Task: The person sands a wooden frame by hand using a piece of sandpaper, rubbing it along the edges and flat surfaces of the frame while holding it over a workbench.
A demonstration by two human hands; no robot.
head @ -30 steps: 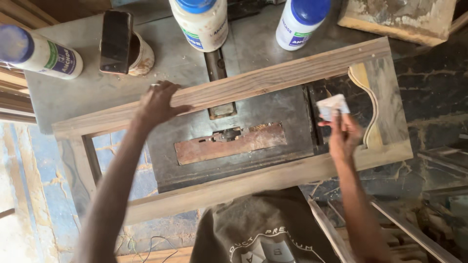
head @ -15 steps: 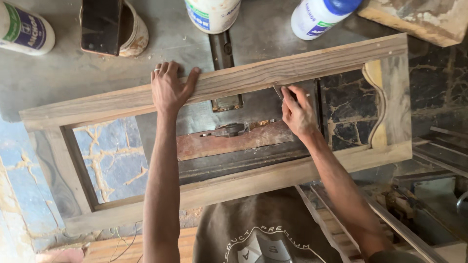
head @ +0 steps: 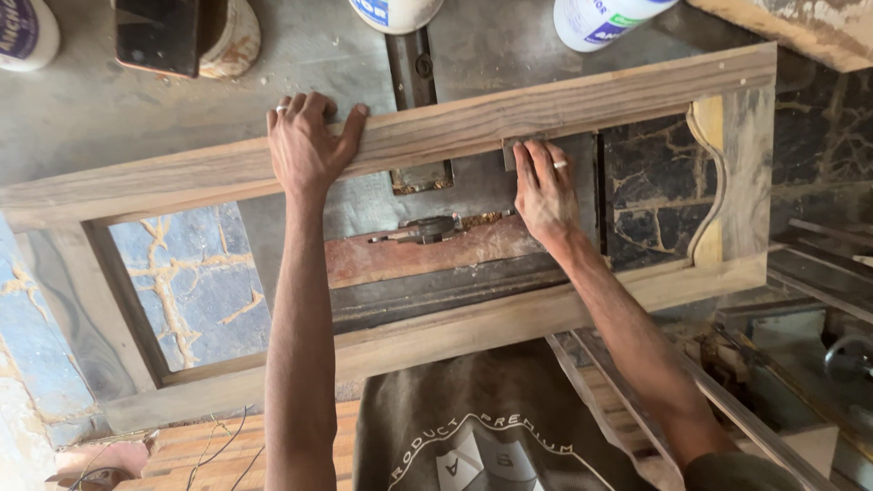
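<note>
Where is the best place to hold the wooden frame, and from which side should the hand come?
Probably the far long rail of the wooden frame, from above. It is straight and flat, lying on the saw table; the left hand already presses there, fingers over its far edge.

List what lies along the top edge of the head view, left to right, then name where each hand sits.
White bottle → dark phone on a paint-stained tin → white bottle, middle → white bottle, right → wooden block. Left hand presses the wooden frame; right hand holds sandpaper against its inner edge.
</note>
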